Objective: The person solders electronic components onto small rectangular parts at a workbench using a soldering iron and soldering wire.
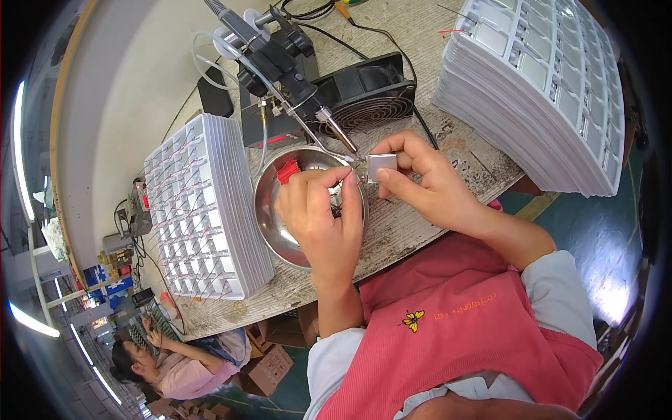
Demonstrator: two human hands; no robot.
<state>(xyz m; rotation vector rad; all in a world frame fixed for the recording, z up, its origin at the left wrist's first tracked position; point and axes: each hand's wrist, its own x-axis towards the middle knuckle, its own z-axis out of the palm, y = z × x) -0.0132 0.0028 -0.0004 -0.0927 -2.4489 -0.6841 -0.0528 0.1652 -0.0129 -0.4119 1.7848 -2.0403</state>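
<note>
My right hand [441,183] pinches a small flat silver rectangular piece, like a pouch battery cell [382,166], between thumb and fingers. Close by on its left, my left hand [318,210] is closed with thumb and forefinger together at what looks like a thin wire; its far end is hard to make out. Both hands meet just below the tip of a soldering iron [338,130] clamped on a stand. Under my left hand sits a round metal bowl [262,210] with a bunch of short red wires [287,171] in it; the hand hides part of its contents.
A stack of white trays [255,259] stands left, its top holding silver pieces with red wires. Another tall tray stack [483,115] stands right. Behind the bowl is a black fan [367,94]. Cables cross the worn tabletop [413,220]. Another person [196,371] sits at lower left.
</note>
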